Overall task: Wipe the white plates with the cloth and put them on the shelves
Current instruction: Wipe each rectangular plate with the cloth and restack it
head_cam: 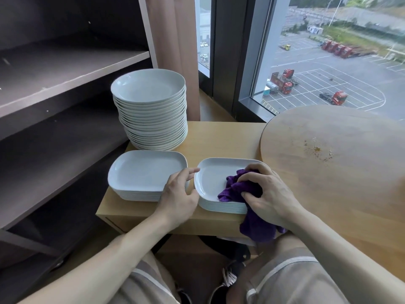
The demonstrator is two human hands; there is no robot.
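Observation:
Two low stacks of white rectangular plates sit on a small wooden table (pixel 219 137): a left stack (pixel 142 172) and a right stack (pixel 213 176). Behind them rises a tall stack of round white plates (pixel 151 106). My right hand (pixel 269 191) grips a purple cloth (pixel 238 189) and presses it onto the top plate of the right stack; part of the cloth hangs over the table's front edge. My left hand (pixel 179 191) lies between the two stacks, fingers loosely bent, thumb at the right stack's left rim.
Dark bare shelves (pixel 65 69) stand at the left, reaching beside the table. A round wooden tabletop (pixel 339 161) overlaps the small table at the right. A curtain and window are behind. My knees and shoes are below the table's front edge.

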